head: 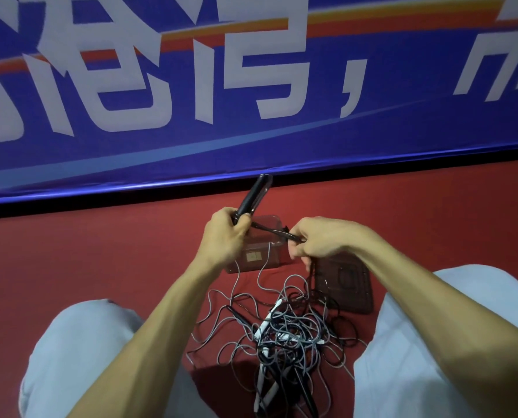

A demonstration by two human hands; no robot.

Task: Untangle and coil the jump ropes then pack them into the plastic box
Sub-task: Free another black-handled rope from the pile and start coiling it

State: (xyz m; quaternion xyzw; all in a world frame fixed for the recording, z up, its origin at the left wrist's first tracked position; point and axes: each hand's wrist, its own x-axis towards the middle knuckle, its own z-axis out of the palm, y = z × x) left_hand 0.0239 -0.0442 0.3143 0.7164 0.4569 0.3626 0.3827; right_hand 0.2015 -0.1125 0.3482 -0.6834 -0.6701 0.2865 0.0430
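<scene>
While ropes [281, 333] lie tangled, the box [277, 260] (lid [346, 285] beside) stands open.

The view holds one left hand [224, 236] and one right hand [318, 239], two dark handles [253, 196] held together, one clear plastic box [251, 262], one lid [352, 286], one blue banner [251, 146], and one tangled heap of jump ropes [281, 333] too knotted to count singly.

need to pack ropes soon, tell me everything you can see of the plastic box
The plastic box is clear, rectangular with rounded corners, upright on the red floor. It looks lidless. The left hand and right hand partly hide it. A small label shows on its near wall, and a grey rope strand crosses in front.
</scene>
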